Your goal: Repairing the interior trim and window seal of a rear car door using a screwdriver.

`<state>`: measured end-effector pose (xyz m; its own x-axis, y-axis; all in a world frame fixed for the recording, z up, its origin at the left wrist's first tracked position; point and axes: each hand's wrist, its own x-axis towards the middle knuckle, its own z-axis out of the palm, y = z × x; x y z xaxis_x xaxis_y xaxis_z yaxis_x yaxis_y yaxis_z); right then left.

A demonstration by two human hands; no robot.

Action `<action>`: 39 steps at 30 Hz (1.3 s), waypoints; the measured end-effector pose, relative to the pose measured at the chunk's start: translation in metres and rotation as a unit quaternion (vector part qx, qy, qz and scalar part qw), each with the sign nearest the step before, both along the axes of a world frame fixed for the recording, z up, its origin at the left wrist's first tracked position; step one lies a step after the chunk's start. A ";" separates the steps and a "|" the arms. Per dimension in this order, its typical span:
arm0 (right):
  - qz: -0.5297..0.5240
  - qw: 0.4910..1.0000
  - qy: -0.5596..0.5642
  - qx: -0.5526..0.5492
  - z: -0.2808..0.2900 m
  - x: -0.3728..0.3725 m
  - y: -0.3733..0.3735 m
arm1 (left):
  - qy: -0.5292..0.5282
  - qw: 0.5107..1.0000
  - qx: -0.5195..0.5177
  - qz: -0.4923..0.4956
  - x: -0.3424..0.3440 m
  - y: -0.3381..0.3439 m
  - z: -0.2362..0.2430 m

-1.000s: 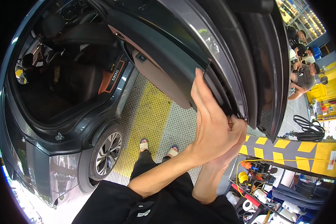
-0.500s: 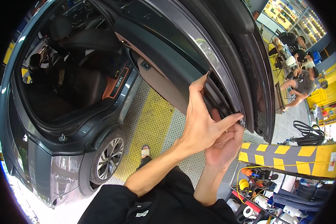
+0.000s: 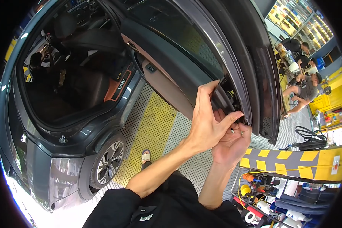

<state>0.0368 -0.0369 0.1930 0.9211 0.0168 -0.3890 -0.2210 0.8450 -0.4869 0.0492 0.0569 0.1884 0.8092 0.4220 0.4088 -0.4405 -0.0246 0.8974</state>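
A dark grey car door (image 3: 167,72) stands open in front of me. At the rear corner of its window, a black plastic trim panel (image 3: 223,99) sits tilted off the door frame, with a dark gap behind it. My left hand (image 3: 207,127) is closed round the panel, index finger bent over its upper edge and thumb stretched toward the door's edge. Just below, my right hand (image 3: 230,148) is turned palm up, its curled fingers at the panel's lower end. Those fingertips are partly hidden behind the panel and left thumb.
The car body (image 3: 38,148) with its rear wheel (image 3: 108,161) is at left. A tool cart (image 3: 254,193) with bottles and cloths stands low right, by a yellow-and-grey striped ledge (image 3: 292,163). Several people sit at the upper right, near a coiled black hose (image 3: 309,137).
The trim panel has come further away from the door frame, and the gap behind it is wider. Both hands have shifted slightly with it, keeping much the same hold.
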 end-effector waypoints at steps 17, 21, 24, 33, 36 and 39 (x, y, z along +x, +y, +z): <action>0.126 0.992 -0.001 -0.003 -0.006 -0.021 -0.016 | 0.070 0.992 0.094 -0.038 -0.028 0.032 0.013; 0.305 0.951 -0.044 0.028 -0.025 -0.038 -0.019 | 0.013 0.997 -0.012 -0.070 -0.071 0.059 -0.009; 0.376 0.915 -0.043 -0.143 -0.053 -0.059 0.009 | 0.055 0.991 -0.117 -0.030 -0.114 0.078 -0.049; 0.602 0.677 -0.232 -0.354 -0.164 -0.088 0.115 | 0.259 0.875 -0.356 0.201 -0.215 0.136 -0.183; 0.632 0.616 -0.216 -0.417 -0.185 -0.081 0.154 | 0.279 0.843 -0.394 0.239 -0.202 0.166 -0.221; 0.652 0.592 -0.257 -0.398 -0.204 -0.067 0.202 | 0.332 0.779 -0.478 0.235 -0.177 0.222 -0.256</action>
